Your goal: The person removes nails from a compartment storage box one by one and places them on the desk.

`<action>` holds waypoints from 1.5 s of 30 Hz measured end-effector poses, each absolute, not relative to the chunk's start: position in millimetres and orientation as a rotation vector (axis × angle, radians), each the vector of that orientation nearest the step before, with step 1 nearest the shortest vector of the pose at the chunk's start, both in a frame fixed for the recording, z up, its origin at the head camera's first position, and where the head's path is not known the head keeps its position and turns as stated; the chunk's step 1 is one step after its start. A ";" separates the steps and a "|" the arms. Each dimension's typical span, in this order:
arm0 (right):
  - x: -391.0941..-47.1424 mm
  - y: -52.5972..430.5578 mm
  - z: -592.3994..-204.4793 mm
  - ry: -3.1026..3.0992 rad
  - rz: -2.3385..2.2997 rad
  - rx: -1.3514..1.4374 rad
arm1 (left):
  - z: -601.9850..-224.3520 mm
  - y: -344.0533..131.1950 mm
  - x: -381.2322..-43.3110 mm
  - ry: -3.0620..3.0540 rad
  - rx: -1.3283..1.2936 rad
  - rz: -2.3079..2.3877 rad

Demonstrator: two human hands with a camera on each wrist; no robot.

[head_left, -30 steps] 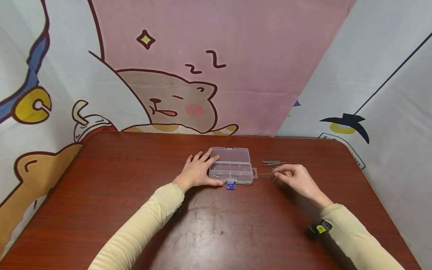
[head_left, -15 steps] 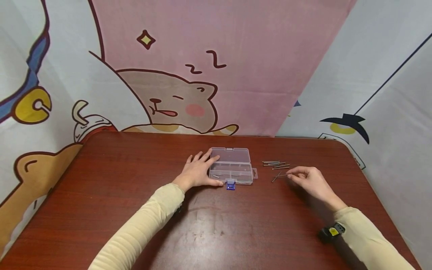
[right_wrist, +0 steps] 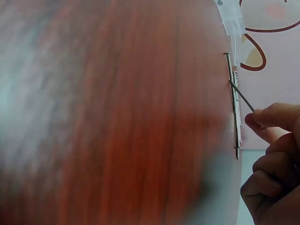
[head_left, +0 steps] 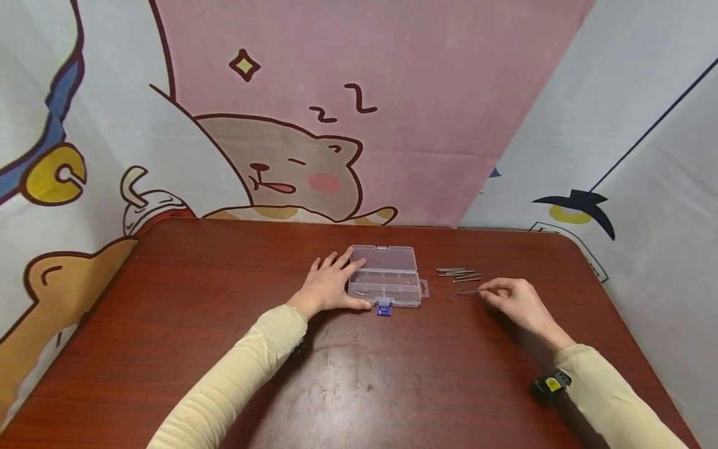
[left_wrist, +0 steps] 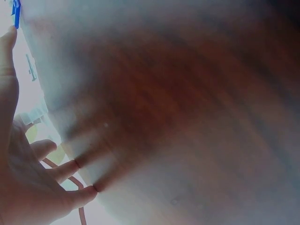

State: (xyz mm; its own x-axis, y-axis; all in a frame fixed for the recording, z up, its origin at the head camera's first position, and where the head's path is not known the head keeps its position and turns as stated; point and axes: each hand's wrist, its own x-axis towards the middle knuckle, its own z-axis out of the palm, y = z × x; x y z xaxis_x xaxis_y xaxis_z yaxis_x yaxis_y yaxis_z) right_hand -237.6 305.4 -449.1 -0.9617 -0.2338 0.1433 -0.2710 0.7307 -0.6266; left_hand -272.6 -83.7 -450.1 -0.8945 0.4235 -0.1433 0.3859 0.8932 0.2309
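A clear plastic compartment box (head_left: 401,279) lies with its lid raised at the back and a blue latch (head_left: 384,308) hanging at its front. A few nails (head_left: 359,293) lie inside the front compartments. My left hand (head_left: 328,287) rests with spread fingers against the box's left side, its thumb along the front edge. Right of the box, my right hand (head_left: 513,302) pinches a thin metal nail (right_wrist: 243,97) by one end between thumb and forefinger. The nail's far end points left, overlapping a loose nail (head_left: 455,293) in the head view.
Several more nails (head_left: 457,272) lie in a loose group behind my right hand's fingertips. The brown wooden table (head_left: 359,386) ends at a cartoon-printed cloth (head_left: 426,125) behind it.
My right hand has drawn back to the right with the nail, away from the box's hanging tab. The loose nail near its tip has shifted slightly. My left hand and the box stay put.
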 end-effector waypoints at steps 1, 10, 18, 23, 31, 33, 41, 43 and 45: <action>-238.6 305.1 -450.3 -2.874 1.048 0.416 | -450.1 -83.5 -272.4 2.871 0.623 0.298; -248.4 302.7 -456.1 -2.882 1.023 0.370 | -449.6 -83.3 -272.3 2.870 0.626 0.301; -257.0 301.6 -456.4 -2.895 1.027 0.365 | -450.0 -84.3 -272.8 2.886 0.641 0.314; -262.4 299.9 -457.4 -2.928 1.016 0.359 | -449.7 -84.3 -272.9 2.880 0.637 0.314; -263.5 297.3 -454.4 -2.938 1.039 0.332 | -450.2 -83.5 -273.2 2.871 0.628 0.285; -262.6 296.8 -453.8 -2.930 1.057 0.323 | -449.7 -83.4 -272.7 2.873 0.632 0.289; -256.2 283.5 -453.4 -2.879 1.143 0.385 | -449.1 -83.4 -272.1 2.888 0.634 0.300; -254.4 277.8 -453.6 -2.879 1.148 0.411 | -449.4 -83.5 -272.2 2.889 0.634 0.301; -252.7 271.8 -453.7 -2.881 1.152 0.432 | -449.5 -83.6 -272.3 2.885 0.632 0.295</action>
